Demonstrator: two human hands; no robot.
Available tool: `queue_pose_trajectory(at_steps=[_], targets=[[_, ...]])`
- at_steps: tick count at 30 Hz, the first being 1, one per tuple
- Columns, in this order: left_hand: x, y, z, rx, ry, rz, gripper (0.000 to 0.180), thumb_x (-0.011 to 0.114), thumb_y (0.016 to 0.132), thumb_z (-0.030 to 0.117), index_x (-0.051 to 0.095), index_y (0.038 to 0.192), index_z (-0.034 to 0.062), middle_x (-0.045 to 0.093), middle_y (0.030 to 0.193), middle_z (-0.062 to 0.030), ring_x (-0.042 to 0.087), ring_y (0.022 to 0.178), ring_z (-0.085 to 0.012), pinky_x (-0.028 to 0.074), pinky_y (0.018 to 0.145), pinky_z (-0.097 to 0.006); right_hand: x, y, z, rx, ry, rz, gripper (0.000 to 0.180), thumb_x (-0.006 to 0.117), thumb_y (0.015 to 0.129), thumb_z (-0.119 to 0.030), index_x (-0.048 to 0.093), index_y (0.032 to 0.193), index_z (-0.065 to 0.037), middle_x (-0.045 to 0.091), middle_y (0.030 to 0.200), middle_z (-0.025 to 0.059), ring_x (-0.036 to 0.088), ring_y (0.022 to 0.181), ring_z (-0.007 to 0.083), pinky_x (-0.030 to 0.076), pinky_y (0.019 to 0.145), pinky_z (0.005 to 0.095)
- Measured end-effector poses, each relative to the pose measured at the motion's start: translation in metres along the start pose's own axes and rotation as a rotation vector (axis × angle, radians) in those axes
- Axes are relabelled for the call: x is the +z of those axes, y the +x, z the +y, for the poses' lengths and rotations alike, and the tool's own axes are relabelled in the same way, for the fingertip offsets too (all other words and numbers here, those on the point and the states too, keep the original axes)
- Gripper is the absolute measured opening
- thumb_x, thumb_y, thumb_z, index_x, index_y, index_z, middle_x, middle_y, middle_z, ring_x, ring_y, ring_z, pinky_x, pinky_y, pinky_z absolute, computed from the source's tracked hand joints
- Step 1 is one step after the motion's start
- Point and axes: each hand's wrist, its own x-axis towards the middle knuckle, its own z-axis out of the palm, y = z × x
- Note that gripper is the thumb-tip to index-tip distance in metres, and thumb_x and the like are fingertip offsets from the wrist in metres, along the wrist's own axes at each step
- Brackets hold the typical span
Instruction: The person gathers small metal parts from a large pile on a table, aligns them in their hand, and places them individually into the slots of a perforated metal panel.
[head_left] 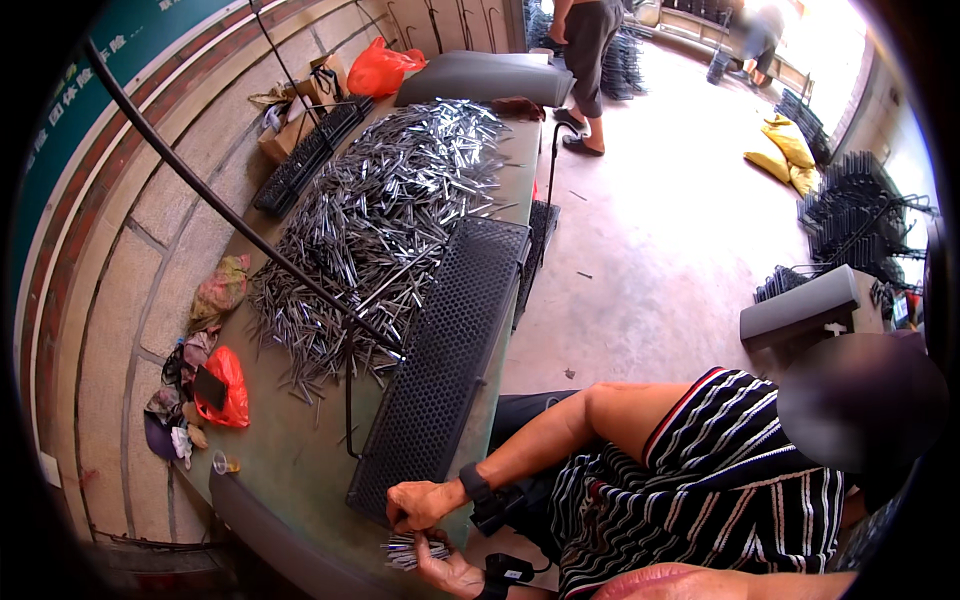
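My left hand (447, 572) lies palm up at the table's near edge and holds a small bundle of short metal pins (405, 550). My right hand (423, 503) sits just above it, fingers curled and pinching at the top of that bundle. This hand rests by the near corner of a long black perforated panel (445, 350). The panel lies on the green table (290, 455), with a thin black bent rod (348, 410) beside it. Both wrists carry black bands. A big heap of the same shiny pins (385, 215) covers the table's middle.
Red bags (228, 390) and rags lie along the table's left side by the stone wall. A black wire grid (305, 155) and a grey cushion (485, 75) are at the far end. A person (588, 60) stands beyond. Stacked black frames (860, 215) and yellow sacks (785, 150) sit on the floor.
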Motion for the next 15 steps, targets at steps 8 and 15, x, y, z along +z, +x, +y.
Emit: queue_pose_trajectory(at_steps=[8,15], targets=[[-0.014,0.014,-0.006,-0.066,-0.046,0.103,0.039,0.065,0.076,0.011,0.052,0.111,0.0046,0.057,0.094,-0.0064,0.057,0.077,-0.0141,0.046,0.059,-0.025,0.012,-0.007,0.006,0.102,0.045,0.05,0.02,0.064,0.073,-0.017,0.064,0.075,0.003,0.063,0.068,0.015,0.062,0.065,0.0271,0.048,0.059,0.0337],[0.0,0.005,0.01,0.104,0.104,0.072,0.039,0.064,0.076,0.013,0.053,0.112,0.0028,0.057,0.1,-0.0074,0.057,0.082,-0.0151,0.047,0.063,-0.026,0.0,-0.002,-0.01,-0.029,0.08,0.112,0.016,0.06,0.078,-0.013,0.061,0.078,0.003,0.061,0.068,0.0154,0.061,0.067,0.0279,0.047,0.059,0.0352]])
